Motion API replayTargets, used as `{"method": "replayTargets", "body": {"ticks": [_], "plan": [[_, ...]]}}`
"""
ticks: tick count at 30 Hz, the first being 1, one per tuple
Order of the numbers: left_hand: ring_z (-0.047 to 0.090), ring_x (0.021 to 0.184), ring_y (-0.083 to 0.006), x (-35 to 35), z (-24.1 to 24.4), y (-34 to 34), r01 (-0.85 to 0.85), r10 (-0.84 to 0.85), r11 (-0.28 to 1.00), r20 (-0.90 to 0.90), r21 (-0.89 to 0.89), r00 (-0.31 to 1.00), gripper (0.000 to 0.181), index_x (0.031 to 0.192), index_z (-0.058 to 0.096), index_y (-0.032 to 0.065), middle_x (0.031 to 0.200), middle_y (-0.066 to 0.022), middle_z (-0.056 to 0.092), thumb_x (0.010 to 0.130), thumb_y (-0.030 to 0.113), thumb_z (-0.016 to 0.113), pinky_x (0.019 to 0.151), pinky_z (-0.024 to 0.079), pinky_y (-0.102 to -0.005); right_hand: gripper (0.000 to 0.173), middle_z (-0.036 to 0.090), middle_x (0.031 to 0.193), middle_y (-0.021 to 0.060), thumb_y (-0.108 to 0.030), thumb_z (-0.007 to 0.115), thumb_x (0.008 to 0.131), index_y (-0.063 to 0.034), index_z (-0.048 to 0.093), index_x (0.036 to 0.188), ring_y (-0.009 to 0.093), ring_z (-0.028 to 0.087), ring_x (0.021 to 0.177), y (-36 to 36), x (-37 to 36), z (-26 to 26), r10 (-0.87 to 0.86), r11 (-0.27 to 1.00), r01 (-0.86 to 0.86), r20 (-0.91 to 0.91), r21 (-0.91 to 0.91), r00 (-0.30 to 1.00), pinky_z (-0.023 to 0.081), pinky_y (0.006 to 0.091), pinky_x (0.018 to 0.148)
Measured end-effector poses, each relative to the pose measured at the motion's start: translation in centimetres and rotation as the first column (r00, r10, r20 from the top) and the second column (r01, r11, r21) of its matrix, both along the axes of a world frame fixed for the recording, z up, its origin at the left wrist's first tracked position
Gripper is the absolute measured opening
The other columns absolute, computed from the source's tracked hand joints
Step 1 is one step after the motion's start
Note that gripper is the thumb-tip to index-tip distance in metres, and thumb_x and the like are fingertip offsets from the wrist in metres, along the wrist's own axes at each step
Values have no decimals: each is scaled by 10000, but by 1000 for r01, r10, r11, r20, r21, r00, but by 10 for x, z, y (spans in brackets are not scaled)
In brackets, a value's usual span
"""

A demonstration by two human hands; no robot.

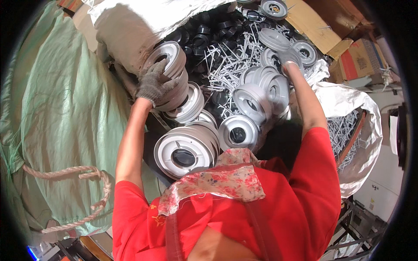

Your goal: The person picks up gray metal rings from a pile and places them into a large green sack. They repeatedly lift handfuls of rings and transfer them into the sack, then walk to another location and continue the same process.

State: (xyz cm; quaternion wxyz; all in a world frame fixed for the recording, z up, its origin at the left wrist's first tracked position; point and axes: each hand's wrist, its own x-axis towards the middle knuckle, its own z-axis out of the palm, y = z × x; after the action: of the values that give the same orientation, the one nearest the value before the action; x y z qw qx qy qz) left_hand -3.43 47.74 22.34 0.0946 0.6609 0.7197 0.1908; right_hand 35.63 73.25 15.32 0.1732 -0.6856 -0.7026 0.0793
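Observation:
My left hand, in a grey knitted glove, rests with spread fingers on a stack of grey plastic rings. My right hand, also gloved and somewhat blurred, is at more grey rings at the upper right; its grip is unclear. Near that hand a ring lies tilted and another ring lies to its right. Several rings overlap below it. Close to my body are a large stack of rings and a single ring facing up. White plastic pins and black round plastic parts lie between my hands.
A large green woven sack with a rope stands at the left. A white sack lies at the top left. Cardboard flaps and a box are at the upper right. A white sack of pins stands at the right.

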Motion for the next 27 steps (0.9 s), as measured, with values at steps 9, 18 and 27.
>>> {"method": "replayTargets", "body": {"ticks": [9, 18, 27], "plan": [[556, 1068, -202, 49, 42, 23, -159, 47, 986, 856, 42, 514, 501, 1271, 481, 16, 1168, -112, 578, 829, 182, 648, 913, 445, -309, 299, 622, 881, 228, -234, 530, 822, 10, 619, 972, 346, 589, 826, -35, -50, 45, 500, 855, -519, -237, -22, 833, 460, 407, 760], [601, 865, -232, 57, 53, 25, -347, 63, 929, 979, -129, -196, 371, 1065, 560, 28, 949, -99, 604, 733, 123, 696, 798, 514, -393, 308, 664, 814, 123, -312, 619, 845, -17, 654, 924, 177, 619, 740, -17, -212, 34, 502, 846, -481, -646, 229, 575, 496, 295, 692], [588, 961, -248, 52, 40, 8, -441, 205, 866, 972, -235, -115, 443, 1146, 515, -23, 1005, -136, 619, 755, 123, 665, 873, 481, -386, 555, 613, 1005, 246, -440, 652, 640, 17, 653, 954, 350, 596, 976, 27, -251, -50, 449, 776, -513, -249, -368, 858, 471, 376, 849]]}}
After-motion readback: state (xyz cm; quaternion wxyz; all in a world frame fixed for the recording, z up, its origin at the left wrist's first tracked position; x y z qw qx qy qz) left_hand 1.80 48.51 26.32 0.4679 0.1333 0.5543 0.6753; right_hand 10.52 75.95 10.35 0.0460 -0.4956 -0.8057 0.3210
